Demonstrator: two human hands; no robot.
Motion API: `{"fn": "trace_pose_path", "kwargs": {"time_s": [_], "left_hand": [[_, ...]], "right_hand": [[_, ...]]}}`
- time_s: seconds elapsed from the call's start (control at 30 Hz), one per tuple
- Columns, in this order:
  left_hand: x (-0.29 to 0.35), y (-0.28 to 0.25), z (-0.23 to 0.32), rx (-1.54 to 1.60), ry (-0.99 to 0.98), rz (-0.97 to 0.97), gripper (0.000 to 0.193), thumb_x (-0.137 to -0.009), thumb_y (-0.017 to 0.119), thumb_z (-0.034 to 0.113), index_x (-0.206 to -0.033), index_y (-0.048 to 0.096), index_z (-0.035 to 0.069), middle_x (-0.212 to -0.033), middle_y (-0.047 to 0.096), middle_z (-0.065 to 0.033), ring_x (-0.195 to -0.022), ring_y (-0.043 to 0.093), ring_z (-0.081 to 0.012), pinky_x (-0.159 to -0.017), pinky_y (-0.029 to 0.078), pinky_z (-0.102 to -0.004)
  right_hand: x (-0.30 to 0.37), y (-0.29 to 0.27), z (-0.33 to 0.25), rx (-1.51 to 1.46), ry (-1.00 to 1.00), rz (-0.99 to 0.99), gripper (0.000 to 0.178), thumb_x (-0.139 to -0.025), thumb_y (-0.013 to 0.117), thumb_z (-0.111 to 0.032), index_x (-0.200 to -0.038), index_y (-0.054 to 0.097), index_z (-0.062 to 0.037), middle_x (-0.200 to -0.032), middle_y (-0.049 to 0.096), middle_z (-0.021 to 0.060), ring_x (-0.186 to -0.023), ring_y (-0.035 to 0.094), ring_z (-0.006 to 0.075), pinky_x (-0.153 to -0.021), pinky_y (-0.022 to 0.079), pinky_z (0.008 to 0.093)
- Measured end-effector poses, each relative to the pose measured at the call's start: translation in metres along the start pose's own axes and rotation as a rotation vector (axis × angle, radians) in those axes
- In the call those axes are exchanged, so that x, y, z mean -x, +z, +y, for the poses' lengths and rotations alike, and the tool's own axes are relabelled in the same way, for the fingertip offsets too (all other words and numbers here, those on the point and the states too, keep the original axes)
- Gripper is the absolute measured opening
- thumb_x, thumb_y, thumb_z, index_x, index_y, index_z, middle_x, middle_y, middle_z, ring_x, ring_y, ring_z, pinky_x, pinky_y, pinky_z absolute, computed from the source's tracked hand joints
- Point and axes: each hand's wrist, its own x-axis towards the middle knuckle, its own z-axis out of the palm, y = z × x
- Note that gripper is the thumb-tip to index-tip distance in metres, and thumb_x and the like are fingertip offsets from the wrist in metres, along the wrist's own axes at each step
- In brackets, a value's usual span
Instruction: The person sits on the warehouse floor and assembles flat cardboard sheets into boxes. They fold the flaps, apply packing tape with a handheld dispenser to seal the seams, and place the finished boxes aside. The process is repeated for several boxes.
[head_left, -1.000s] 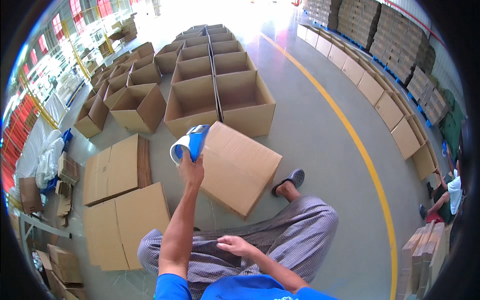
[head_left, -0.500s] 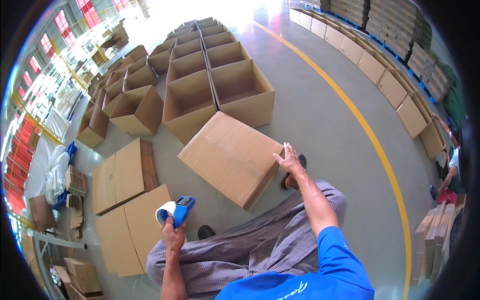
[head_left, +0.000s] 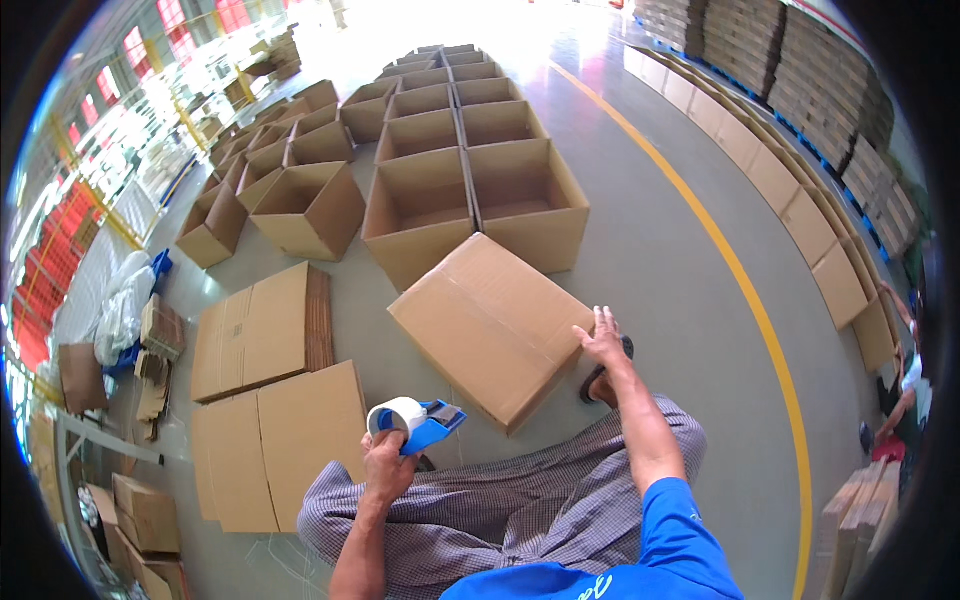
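Note:
A brown cardboard box [head_left: 492, 330] rests on the floor in front of my knees, its closed face up. My right hand [head_left: 604, 340] lies on the box's right corner with its fingers spread. In my left hand [head_left: 386, 468] is a blue tape dispenser [head_left: 432, 432] carrying a wide roll of pale tape [head_left: 396, 415]. The dispenser is held in the air left of the box, apart from it. My left fingers are wrapped round it.
Flattened cartons [head_left: 285, 420] lie stacked to my left. Ahead stand rows of open boxes [head_left: 420, 195], with more boxes [head_left: 310, 205] beside them. A yellow line [head_left: 735, 262] curves along the floor at right. Beyond it are a box row [head_left: 800, 215] and another person [head_left: 905, 375].
My left hand has brought the tape dispenser rightward, nearer the box, and turned it. My right hand stays at the box corner. The whole view has shifted slightly.

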Motion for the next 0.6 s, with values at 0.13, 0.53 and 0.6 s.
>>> {"fn": "trace_pose_path", "kwargs": {"time_s": [0.13, 0.53, 0.6], "left_hand": [[0.002, 0.001, -0.009, -0.144, 0.119, 0.063, 0.031, -0.068, 0.07, 0.008, -0.098, 0.064, 0.006, -0.101, 0.068, -0.0155, -0.109, 0.059, -0.0323, -0.104, 0.028, -0.0541], [-0.014, -0.005, 0.007, -0.095, 0.157, 0.006, 0.034, -0.068, 0.067, 0.006, -0.102, 0.063, 0.007, -0.1, 0.067, -0.0129, -0.113, 0.058, -0.0311, -0.107, 0.021, -0.0617], [-0.015, -0.004, 0.011, -0.122, 0.185, 0.012, 0.034, -0.068, 0.066, 0.006, -0.102, 0.063, 0.007, -0.101, 0.067, -0.0132, -0.113, 0.058, -0.031, -0.107, 0.021, -0.0622]], "right_hand": [[-0.005, -0.003, 0.01, 0.036, -0.068, -0.102, 0.093, -0.082, 0.066, -0.053, -0.146, 0.028, 0.0011, -0.152, 0.023, 0.0246, -0.138, 0.03, 0.0403, -0.113, 0.029, 0.0444], [0.153, -0.019, -0.027, 0.336, -0.063, -0.306, 0.069, -0.077, 0.071, -0.049, -0.119, 0.053, 0.0026, -0.121, 0.055, 0.0247, -0.118, 0.051, 0.0397, -0.098, 0.042, 0.0472], [0.178, -0.011, -0.036, 0.408, -0.316, -0.126, 0.071, -0.074, 0.075, -0.045, -0.123, 0.052, 0.0017, -0.126, 0.053, 0.0214, -0.125, 0.046, 0.0367, -0.102, 0.037, 0.0465]]}}
